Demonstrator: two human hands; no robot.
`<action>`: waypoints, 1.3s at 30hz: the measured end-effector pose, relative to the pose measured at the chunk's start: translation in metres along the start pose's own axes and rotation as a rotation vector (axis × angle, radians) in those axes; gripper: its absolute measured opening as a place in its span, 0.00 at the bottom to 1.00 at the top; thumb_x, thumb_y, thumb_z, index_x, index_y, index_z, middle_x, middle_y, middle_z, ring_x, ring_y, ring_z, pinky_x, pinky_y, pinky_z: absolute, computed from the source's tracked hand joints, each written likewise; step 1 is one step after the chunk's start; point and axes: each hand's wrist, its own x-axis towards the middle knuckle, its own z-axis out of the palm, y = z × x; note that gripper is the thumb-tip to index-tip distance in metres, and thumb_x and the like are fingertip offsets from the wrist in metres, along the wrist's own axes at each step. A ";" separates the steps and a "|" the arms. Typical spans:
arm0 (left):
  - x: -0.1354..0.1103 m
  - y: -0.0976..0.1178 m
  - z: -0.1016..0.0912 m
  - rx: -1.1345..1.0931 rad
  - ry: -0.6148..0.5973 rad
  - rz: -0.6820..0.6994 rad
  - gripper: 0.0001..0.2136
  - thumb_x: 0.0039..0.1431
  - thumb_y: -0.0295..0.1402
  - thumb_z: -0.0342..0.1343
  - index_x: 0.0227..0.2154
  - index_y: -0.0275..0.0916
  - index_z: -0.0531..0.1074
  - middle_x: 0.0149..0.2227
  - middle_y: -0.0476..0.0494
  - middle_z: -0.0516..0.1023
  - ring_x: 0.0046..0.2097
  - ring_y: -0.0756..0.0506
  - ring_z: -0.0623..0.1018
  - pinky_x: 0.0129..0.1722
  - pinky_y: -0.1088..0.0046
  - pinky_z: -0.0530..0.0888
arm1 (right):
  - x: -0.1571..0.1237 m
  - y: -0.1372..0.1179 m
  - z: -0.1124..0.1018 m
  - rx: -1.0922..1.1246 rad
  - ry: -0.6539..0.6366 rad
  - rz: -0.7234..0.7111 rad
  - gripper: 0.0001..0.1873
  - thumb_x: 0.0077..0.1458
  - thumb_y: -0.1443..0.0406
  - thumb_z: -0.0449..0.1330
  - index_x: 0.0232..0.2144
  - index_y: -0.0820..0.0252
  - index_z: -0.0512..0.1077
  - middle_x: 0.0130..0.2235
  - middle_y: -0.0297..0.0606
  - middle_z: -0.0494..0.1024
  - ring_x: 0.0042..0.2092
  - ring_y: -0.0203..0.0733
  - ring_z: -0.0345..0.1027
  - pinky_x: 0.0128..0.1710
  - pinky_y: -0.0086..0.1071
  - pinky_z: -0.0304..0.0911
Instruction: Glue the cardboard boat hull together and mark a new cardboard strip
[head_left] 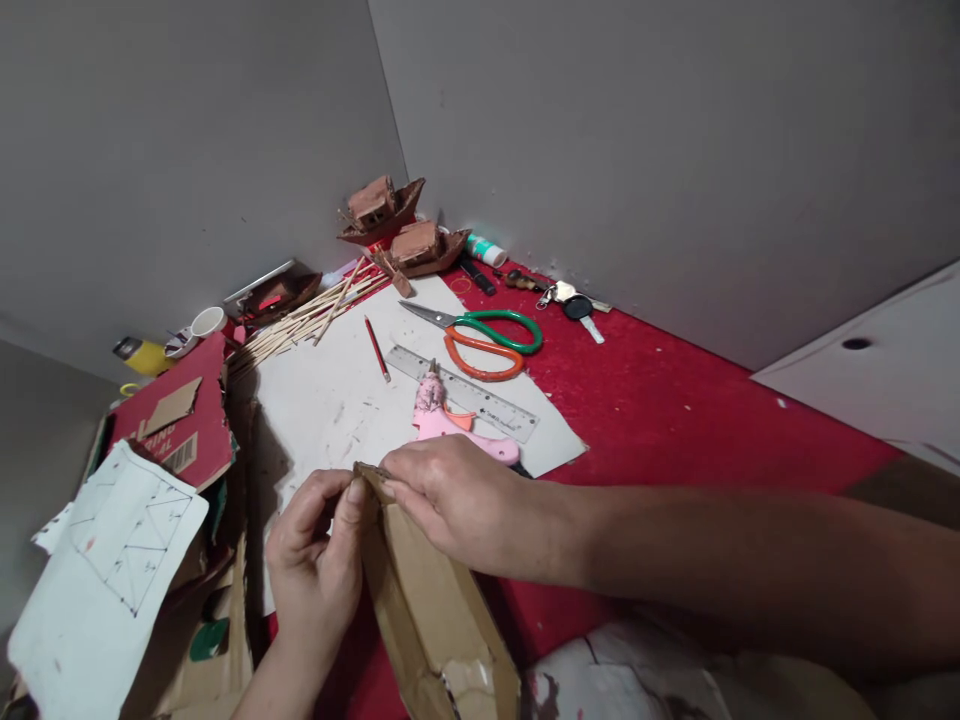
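Note:
A long strip of brown cardboard (439,610) stands on edge at the bottom centre, tilted toward me. My left hand (315,565) pinches its top end with thumb and fingers. My right hand (461,505) grips the same top end from the right, fingers pressed on the cardboard. Both hands meet at the strip's upper corner, over a white sheet (330,400) lying on the red table (660,410).
Just behind my hands lie a pink glue gun (450,425), a steel ruler (472,393), green-and-orange scissors (487,340) and a red pencil (377,349). Wooden sticks (307,318) and brown model boats (397,225) sit at the back. Keys (574,303) lie by the wall. Cardboard scraps and a drawn paper (112,580) pile up left.

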 end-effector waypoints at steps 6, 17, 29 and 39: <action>0.001 0.002 0.000 -0.018 0.034 -0.017 0.03 0.59 0.30 0.58 0.30 0.39 0.74 0.28 0.51 0.74 0.31 0.51 0.73 0.32 0.78 0.69 | 0.000 0.000 -0.001 0.015 0.029 -0.016 0.09 0.59 0.71 0.53 0.26 0.63 0.67 0.24 0.33 0.66 0.27 0.34 0.55 0.28 0.29 0.48; 0.001 -0.012 -0.003 -0.445 0.143 -0.305 0.11 0.62 0.39 0.55 0.42 0.40 0.77 0.37 0.45 0.80 0.37 0.48 0.78 0.38 0.75 0.73 | 0.004 0.011 0.000 0.220 0.222 -0.022 0.11 0.58 0.68 0.54 0.23 0.61 0.64 0.23 0.29 0.63 0.26 0.32 0.54 0.28 0.28 0.49; -0.001 0.002 0.004 -1.360 -0.568 -1.052 0.35 0.58 0.59 0.43 0.47 0.30 0.76 0.43 0.31 0.81 0.34 0.37 0.83 0.31 0.65 0.77 | 0.022 0.019 -0.005 0.879 0.525 0.160 0.11 0.52 0.59 0.60 0.33 0.61 0.70 0.31 0.35 0.75 0.35 0.40 0.69 0.34 0.31 0.66; -0.002 -0.007 -0.001 -1.550 -0.689 -0.937 0.40 0.60 0.59 0.34 0.47 0.25 0.74 0.44 0.27 0.80 0.30 0.40 0.83 0.27 0.69 0.76 | 0.018 0.013 -0.001 0.922 0.308 0.164 0.16 0.50 0.58 0.65 0.38 0.61 0.71 0.36 0.37 0.78 0.34 0.39 0.71 0.35 0.32 0.68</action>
